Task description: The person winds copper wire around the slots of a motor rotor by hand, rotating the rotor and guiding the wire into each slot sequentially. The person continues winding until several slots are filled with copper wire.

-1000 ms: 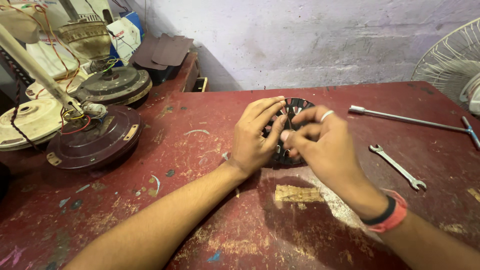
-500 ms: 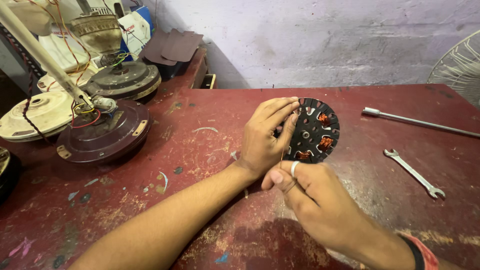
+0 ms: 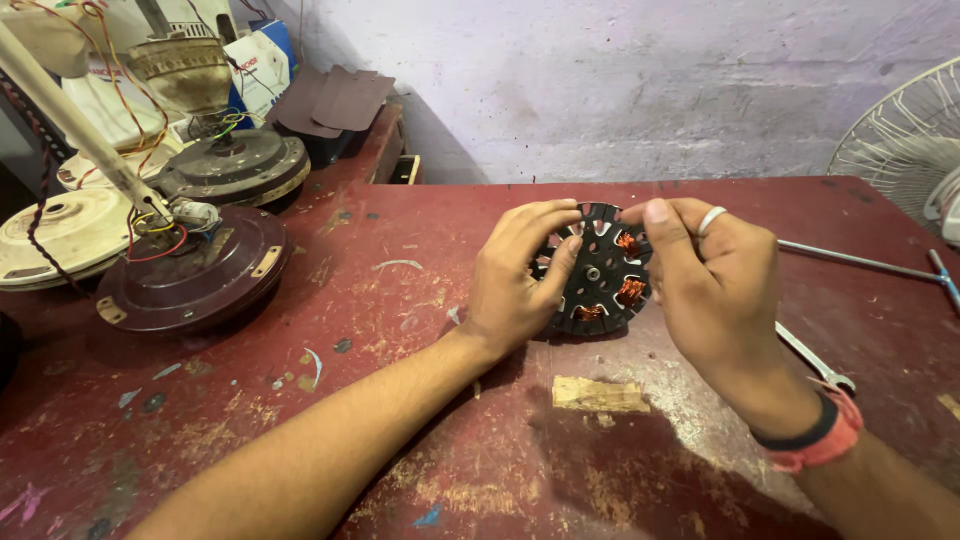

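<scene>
Two hands hold a black fan stator upright on a worn red workbench

Left hand (image 3: 515, 285) and right hand (image 3: 715, 285) both grip the stator (image 3: 598, 270), partly wound with copper coils, at the bench (image 3: 400, 330) centre; a spanner (image 3: 815, 357) lies beside the right wrist

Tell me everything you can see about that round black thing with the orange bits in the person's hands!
The round black disc looks like metal, with a small hole in the middle and slots cut around its edge. Shiny copper-coloured wire fills a few slots; others are bare. It stands tilted on its edge on the worn red table, facing the camera. The left hand and the right hand grip its sides with their fingers.
</scene>
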